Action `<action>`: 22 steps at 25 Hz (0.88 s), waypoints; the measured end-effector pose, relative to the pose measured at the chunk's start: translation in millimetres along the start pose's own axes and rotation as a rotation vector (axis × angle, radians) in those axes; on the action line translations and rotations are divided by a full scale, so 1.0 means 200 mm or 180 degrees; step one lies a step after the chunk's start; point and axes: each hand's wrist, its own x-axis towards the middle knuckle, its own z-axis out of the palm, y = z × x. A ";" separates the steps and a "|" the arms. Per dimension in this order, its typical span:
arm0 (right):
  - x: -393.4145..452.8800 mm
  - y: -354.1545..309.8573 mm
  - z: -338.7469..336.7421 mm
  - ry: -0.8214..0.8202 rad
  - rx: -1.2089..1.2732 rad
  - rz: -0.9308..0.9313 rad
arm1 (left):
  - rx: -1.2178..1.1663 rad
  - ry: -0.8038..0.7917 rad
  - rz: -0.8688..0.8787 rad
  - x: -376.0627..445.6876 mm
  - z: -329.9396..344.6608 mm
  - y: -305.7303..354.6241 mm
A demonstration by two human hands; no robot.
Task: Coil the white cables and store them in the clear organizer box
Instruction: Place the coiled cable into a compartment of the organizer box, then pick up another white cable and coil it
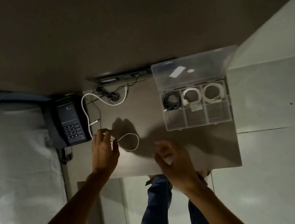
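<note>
Nearby, left hand (105, 149) pinching white cable (87, 112) beside telephone (69, 121), right hand (173, 163) open, organizer box (197, 106) beyond.

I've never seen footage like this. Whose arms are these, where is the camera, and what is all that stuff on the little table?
There is no machine here: the arms belong to a person, and the single camera sits on that person's head, looking down. The left hand pinches a loose white cable that has one loop formed and trails away across the small table toward the wall. The right hand hovers nearby with something small and white in it; I cannot tell what. At the table's far right stands a clear organizer box with its lid open. Its back row holds a coiled black cable and two coiled white cables. A dark telephone sits at the left.
</note>
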 end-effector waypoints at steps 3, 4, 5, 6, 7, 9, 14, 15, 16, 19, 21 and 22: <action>0.03 -0.05 0.19 -0.0273 -0.0041 -0.0067 | 0.0346 -0.0380 0.0186 0.07 -0.04 -0.14; 0.05 -0.08 0.23 -0.0296 -0.0076 -0.0093 | 0.0586 -0.0690 0.0341 0.08 -0.04 -0.18; 0.07 -0.10 0.26 -0.0287 -0.0111 -0.0100 | 0.0809 -0.0988 0.0488 0.09 -0.03 -0.21; 0.08 -0.12 0.28 -0.0275 -0.0148 -0.0076 | 0.0936 -0.1194 0.0610 0.09 -0.02 -0.24; 0.10 -0.14 0.28 -0.0270 -0.0217 -0.0055 | 0.0914 -0.1237 0.0717 0.09 -0.01 -0.26; 0.12 -0.16 0.28 -0.0289 -0.0386 -0.0086 | 0.0495 -0.1141 0.0778 0.09 -0.03 -0.27; 0.10 -0.27 0.27 -0.0510 -0.0486 -0.0485 | -0.1326 -0.1059 0.0159 0.04 -0.23 -0.19; 0.08 -0.31 0.29 -0.0661 -0.0543 -0.0632 | -0.1751 -0.1138 0.0036 0.01 -0.30 -0.15; 0.06 -0.35 0.32 -0.0804 -0.0548 -0.0710 | -0.2212 -0.1254 -0.0035 -0.02 -0.37 -0.11; -0.03 -0.52 0.37 -0.0773 -0.0265 -0.0592 | -0.2955 -0.1424 0.0305 -0.08 -0.60 -0.02; -0.13 -0.66 0.32 -0.0469 -0.0212 -0.0642 | -0.2905 -0.1299 0.0535 -0.07 -0.79 0.02; -0.19 -0.73 0.27 -0.0398 -0.0172 -0.0682 | -0.2848 -0.1235 0.0600 -0.08 -0.89 0.04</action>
